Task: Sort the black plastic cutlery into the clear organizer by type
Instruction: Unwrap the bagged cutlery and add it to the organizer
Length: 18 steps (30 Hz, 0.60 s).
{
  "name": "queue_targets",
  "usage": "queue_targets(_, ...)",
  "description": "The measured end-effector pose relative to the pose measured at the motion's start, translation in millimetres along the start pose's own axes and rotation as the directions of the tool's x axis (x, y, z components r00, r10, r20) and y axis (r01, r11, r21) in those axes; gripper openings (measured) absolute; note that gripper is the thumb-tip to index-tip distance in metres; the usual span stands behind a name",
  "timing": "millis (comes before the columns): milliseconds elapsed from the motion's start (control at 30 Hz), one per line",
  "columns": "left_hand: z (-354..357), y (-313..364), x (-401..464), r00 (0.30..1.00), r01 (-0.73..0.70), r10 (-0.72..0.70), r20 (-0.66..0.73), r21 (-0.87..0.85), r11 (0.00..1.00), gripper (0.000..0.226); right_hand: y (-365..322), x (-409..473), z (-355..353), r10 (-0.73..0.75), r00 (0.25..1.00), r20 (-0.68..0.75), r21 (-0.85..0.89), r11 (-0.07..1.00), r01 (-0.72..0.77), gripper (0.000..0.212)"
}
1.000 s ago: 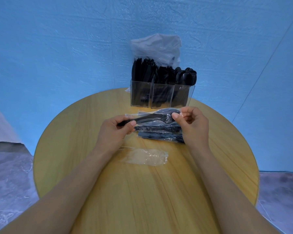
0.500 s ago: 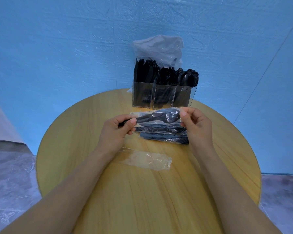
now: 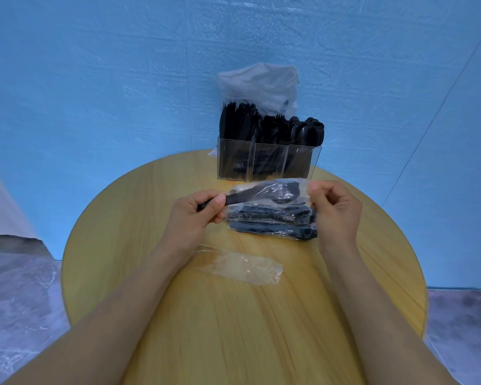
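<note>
Black cutlery pack (image 3: 264, 193) lies crosswise between both hands.

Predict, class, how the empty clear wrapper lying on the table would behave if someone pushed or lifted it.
The empty clear wrapper looks thin and crinkled, so it would probably flop when lifted. It holds nothing, so it is likely very light and would slide or crumple on the smooth table rather than roll.

Round wooden table (image 3: 178, 315), frame centre and bottom. Crinkled blue sheet wall (image 3: 95, 79), upper frame. Grey marbled floor (image 3: 17, 301), lower corners.
</note>
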<state>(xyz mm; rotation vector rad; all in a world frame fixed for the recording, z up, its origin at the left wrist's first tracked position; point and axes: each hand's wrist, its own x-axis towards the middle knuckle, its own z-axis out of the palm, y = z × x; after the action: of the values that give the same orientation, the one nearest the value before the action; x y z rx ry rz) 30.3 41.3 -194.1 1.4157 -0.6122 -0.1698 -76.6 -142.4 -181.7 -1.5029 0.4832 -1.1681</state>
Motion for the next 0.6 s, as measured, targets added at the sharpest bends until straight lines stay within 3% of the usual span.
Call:
queue_targets(67,-5.0,-0.5,2.7,0.999,0.011,-0.014,-0.043,-0.068,0.998,0.014,0.1,5.3,-5.9,0.023,0.994,-0.105,0.044,0.999,-0.018,0.020)
queue_targets(233,-9.5,-0.9,7.0,0.982,-0.008,-0.025,-0.189,-0.171,0.985,0.013,0.7,4.8,-3.3,-0.037,0.991,-0.128,-0.025,0.999,0.034,0.020)
queue_targets(367,-14.8,-0.2,13.8,0.932,-0.029,-0.110,-0.346,-0.373,0.927,0.014,0.6,8.0,-8.0,-0.022,0.964,-0.264,-0.045,0.999,0.011,0.015)
queue_targets(433,-13.6,0.0,13.7,0.925,-0.053,-0.094,-0.369,-0.369,0.928,0.015,-0.9,6.4,-6.7,-0.016,0.985,-0.172,-0.082,0.997,0.002,0.011)
queue_targets(500,-9.6,1.7,11.2,0.929,-0.100,-0.012,-0.371,-0.281,0.955,0.014,-2.7,0.0,0.2,-0.022,0.999,0.050,-0.195,0.980,0.032,0.016)
queue_targets(600,-7.3,8.2,8.3,0.917,-0.182,0.118,-0.382,-0.135,0.974,0.013,-3.7,-10.2,9.4,-0.014,0.934,0.357,-0.370,0.916,0.155,0.017)
